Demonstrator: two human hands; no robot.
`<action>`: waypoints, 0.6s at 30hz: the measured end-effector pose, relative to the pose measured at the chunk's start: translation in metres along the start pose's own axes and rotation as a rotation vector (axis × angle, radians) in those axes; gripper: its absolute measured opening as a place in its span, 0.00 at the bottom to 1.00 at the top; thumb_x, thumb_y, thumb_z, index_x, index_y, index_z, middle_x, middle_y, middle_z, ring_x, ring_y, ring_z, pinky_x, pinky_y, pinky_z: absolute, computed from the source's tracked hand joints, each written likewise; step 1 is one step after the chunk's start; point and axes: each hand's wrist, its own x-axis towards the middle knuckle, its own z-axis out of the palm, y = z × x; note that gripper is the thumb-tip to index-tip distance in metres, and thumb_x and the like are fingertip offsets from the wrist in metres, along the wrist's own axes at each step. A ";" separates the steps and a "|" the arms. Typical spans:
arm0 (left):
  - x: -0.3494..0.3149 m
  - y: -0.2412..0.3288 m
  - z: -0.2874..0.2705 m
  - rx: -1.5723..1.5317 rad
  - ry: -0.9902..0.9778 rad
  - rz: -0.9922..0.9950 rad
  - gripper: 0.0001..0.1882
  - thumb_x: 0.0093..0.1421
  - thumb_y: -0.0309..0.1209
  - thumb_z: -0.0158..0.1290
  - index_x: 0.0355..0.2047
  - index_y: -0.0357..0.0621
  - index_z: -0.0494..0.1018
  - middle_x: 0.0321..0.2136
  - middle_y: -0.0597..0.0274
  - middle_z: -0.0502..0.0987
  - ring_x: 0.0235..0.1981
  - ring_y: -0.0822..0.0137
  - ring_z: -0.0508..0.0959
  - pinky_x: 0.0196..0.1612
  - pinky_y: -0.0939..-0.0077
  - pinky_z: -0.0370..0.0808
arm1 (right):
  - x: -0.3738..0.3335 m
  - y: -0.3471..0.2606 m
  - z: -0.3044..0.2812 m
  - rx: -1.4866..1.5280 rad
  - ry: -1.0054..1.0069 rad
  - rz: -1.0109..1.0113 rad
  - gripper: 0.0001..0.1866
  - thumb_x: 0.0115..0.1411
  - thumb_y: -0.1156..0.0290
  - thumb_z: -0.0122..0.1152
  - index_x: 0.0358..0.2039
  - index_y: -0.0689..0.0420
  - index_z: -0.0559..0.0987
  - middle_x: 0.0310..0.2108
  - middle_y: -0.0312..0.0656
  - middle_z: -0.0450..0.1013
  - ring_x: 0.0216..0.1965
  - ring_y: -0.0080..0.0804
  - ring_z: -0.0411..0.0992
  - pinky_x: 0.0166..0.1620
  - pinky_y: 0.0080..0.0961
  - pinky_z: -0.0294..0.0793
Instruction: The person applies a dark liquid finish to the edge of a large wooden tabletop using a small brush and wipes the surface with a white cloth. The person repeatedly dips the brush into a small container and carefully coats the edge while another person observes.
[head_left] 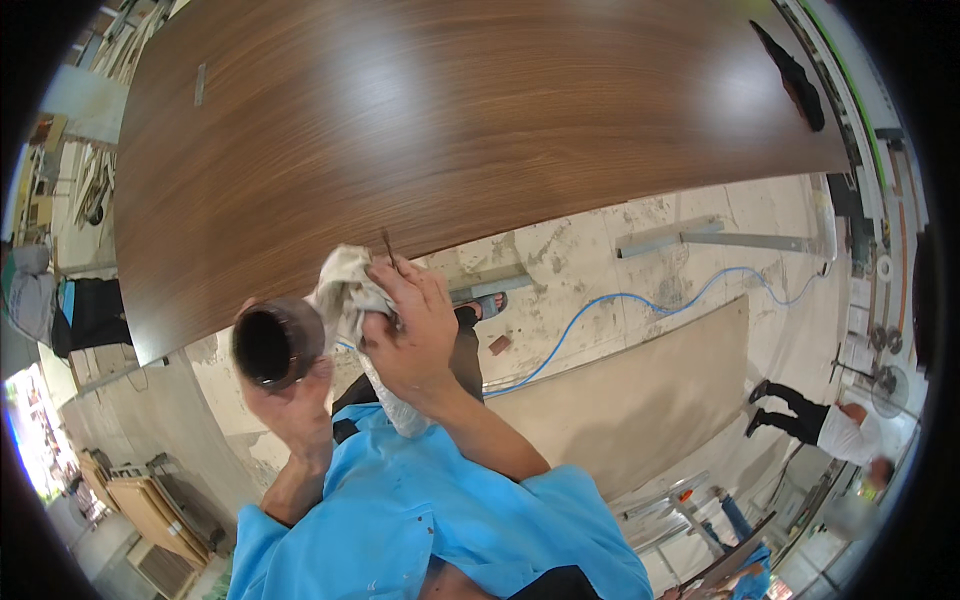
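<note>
My left hand [290,400] is wrapped round a clear, cup-like container [308,335] with a dark inside; whether that is liquid I cannot tell. Close beside it, my right hand [415,335] grips a crumpled whitish rag [345,275]. A thin dark stick, perhaps a small brush [388,243], pokes out between the right fingers; its lower part is hidden. Both hands are at the near edge of a large brown wood-grain panel [450,130]. A small flat strip [200,84] lies on the panel at the far left.
A long dark object [790,75] rests at the panel's right end. Below, a blue hose [610,297] winds over the stained floor past a metal leg [740,240] and a beige board [640,400]. Another person [820,420] stands at the right; boards [155,515] lean at lower left.
</note>
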 end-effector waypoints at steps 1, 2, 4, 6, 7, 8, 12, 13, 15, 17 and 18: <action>0.000 0.001 -0.004 -0.040 0.016 -0.045 0.43 0.49 0.26 0.67 0.64 0.34 0.58 0.57 0.53 0.68 0.57 0.62 0.70 0.61 0.67 0.68 | 0.008 0.003 0.003 -0.113 -0.048 -0.113 0.23 0.49 0.79 0.62 0.48 0.66 0.76 0.48 0.48 0.72 0.48 0.42 0.69 0.52 0.34 0.67; 0.005 0.002 -0.007 0.009 0.017 -0.020 0.43 0.50 0.26 0.66 0.64 0.34 0.58 0.57 0.53 0.68 0.57 0.62 0.70 0.61 0.67 0.67 | 0.017 0.006 0.010 -0.218 -0.092 -0.223 0.22 0.50 0.77 0.61 0.48 0.65 0.76 0.48 0.48 0.72 0.46 0.41 0.70 0.48 0.34 0.68; 0.009 0.001 -0.008 0.064 0.002 -0.007 0.42 0.51 0.27 0.66 0.64 0.34 0.58 0.57 0.54 0.68 0.57 0.62 0.70 0.61 0.67 0.67 | 0.028 0.017 0.018 -0.399 -0.196 -0.398 0.21 0.53 0.70 0.58 0.47 0.66 0.76 0.47 0.48 0.72 0.43 0.39 0.69 0.45 0.34 0.66; 0.011 -0.002 -0.004 0.064 0.005 -0.052 0.42 0.51 0.28 0.66 0.64 0.34 0.58 0.57 0.54 0.68 0.56 0.63 0.70 0.60 0.68 0.67 | 0.034 0.034 0.006 -0.485 -0.115 -0.431 0.21 0.53 0.71 0.58 0.47 0.67 0.76 0.46 0.48 0.72 0.43 0.41 0.69 0.46 0.37 0.66; 0.010 -0.002 -0.002 0.071 -0.025 -0.013 0.42 0.51 0.29 0.67 0.63 0.34 0.59 0.56 0.55 0.68 0.56 0.63 0.70 0.60 0.68 0.67 | 0.035 0.042 -0.006 -0.523 -0.083 -0.459 0.20 0.53 0.72 0.57 0.47 0.67 0.76 0.46 0.48 0.72 0.43 0.42 0.69 0.46 0.39 0.66; 0.009 -0.003 0.002 0.069 -0.034 -0.003 0.42 0.50 0.30 0.67 0.63 0.34 0.59 0.55 0.56 0.69 0.55 0.64 0.71 0.60 0.69 0.67 | 0.041 0.056 -0.027 -0.569 -0.041 -0.455 0.20 0.53 0.73 0.57 0.46 0.67 0.75 0.45 0.49 0.72 0.43 0.43 0.70 0.46 0.42 0.66; 0.009 -0.004 0.013 0.111 -0.077 0.034 0.44 0.48 0.31 0.70 0.62 0.36 0.61 0.51 0.58 0.70 0.52 0.65 0.72 0.57 0.71 0.69 | 0.092 0.107 -0.149 -0.883 0.204 -0.362 0.21 0.51 0.76 0.59 0.48 0.62 0.75 0.44 0.53 0.73 0.44 0.53 0.71 0.48 0.49 0.69; 0.009 -0.003 0.016 0.138 -0.077 0.035 0.44 0.47 0.32 0.71 0.61 0.36 0.61 0.50 0.58 0.71 0.52 0.66 0.72 0.57 0.72 0.69 | 0.107 0.116 -0.182 -1.031 0.228 -0.358 0.22 0.50 0.76 0.59 0.49 0.60 0.75 0.45 0.52 0.73 0.45 0.51 0.71 0.50 0.48 0.69; 0.010 -0.002 0.018 0.154 -0.068 0.022 0.44 0.46 0.33 0.72 0.61 0.36 0.62 0.49 0.59 0.71 0.50 0.67 0.73 0.56 0.73 0.71 | 0.135 0.127 -0.231 -1.202 0.278 -0.225 0.24 0.50 0.74 0.61 0.50 0.58 0.76 0.47 0.50 0.73 0.47 0.50 0.71 0.52 0.46 0.69; 0.010 -0.001 0.020 0.128 -0.081 -0.021 0.44 0.46 0.34 0.72 0.61 0.37 0.62 0.49 0.59 0.71 0.50 0.67 0.73 0.55 0.73 0.72 | 0.146 0.130 -0.254 -1.140 0.278 -0.120 0.24 0.50 0.72 0.63 0.50 0.57 0.76 0.47 0.49 0.74 0.47 0.49 0.71 0.53 0.46 0.69; 0.009 0.000 0.019 0.099 -0.074 -0.053 0.45 0.46 0.34 0.72 0.61 0.37 0.62 0.49 0.59 0.71 0.49 0.67 0.74 0.54 0.74 0.72 | 0.147 0.127 -0.253 -1.094 0.288 -0.078 0.24 0.50 0.71 0.63 0.50 0.57 0.77 0.47 0.48 0.74 0.48 0.49 0.71 0.53 0.45 0.69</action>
